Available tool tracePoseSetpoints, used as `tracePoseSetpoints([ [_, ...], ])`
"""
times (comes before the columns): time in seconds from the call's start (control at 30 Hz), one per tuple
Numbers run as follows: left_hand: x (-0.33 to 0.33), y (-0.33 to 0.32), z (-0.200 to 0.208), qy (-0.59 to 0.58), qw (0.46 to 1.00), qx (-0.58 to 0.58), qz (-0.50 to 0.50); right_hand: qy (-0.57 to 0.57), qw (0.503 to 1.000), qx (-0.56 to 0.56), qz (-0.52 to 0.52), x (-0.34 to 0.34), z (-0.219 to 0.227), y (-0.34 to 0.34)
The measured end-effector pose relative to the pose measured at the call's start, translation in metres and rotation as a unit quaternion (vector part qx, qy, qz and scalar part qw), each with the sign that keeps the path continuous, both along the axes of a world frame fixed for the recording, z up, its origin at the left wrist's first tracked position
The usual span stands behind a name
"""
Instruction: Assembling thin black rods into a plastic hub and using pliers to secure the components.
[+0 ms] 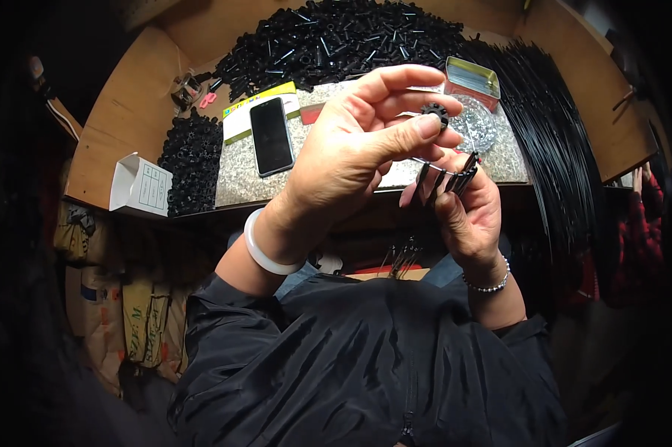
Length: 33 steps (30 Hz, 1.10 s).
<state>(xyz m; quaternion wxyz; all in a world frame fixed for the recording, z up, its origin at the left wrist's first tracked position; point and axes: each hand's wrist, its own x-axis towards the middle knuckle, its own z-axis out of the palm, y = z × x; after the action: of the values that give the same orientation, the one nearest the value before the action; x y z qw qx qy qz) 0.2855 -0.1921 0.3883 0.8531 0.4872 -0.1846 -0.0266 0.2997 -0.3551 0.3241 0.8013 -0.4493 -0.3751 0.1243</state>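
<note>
Wooden walls (101, 141) ring a speckled surface (235, 181), with a heap of small black parts (336, 45) at its far edge and long black rods (559, 119) down its right side. Rising from the lower left, the left hand (351, 138) turns its thumb side to the camera, wrist ringed by a white bangle (267, 249), index finger arched above the outstretched thumb. Its grip is closed on a black toothed part (435, 115), pinched between thumb and fingers above the front of the surface. Just below, the right hand (474, 216) stands nearly upright over a beaded bracelet (488, 277), thumb pressed across several thin black pieces (459, 179), its grip clamped on them. Printing shows on a white box (140, 186), as a small green table; on a yellow-green box (239, 119), as coloured letters partly hidden by a dark phone (273, 135); and on sacks (148, 320) at lower left, as large dark lettering.
</note>
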Motion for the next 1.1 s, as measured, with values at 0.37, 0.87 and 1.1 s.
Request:
tracePoseSetpoints([
  [0.37, -0.001, 0.002, 0.0, 0.028, 0.999, -0.025, -0.001, 0.003, 1.0, 0.005, 0.022, 0.003, -0.007, 0.0],
  [0.87, -0.011, -0.002, -0.004, 0.056, 0.995, -0.077, -0.01, 0.029, 1.0, 0.008, 0.01, 0.0, -0.003, 0.006],
  [1.1, -0.009, 0.0, -0.007, 0.046, 0.995, -0.085, -0.021, 0.026, 1.0, 0.01, 0.004, 0.002, -0.008, 0.006],
])
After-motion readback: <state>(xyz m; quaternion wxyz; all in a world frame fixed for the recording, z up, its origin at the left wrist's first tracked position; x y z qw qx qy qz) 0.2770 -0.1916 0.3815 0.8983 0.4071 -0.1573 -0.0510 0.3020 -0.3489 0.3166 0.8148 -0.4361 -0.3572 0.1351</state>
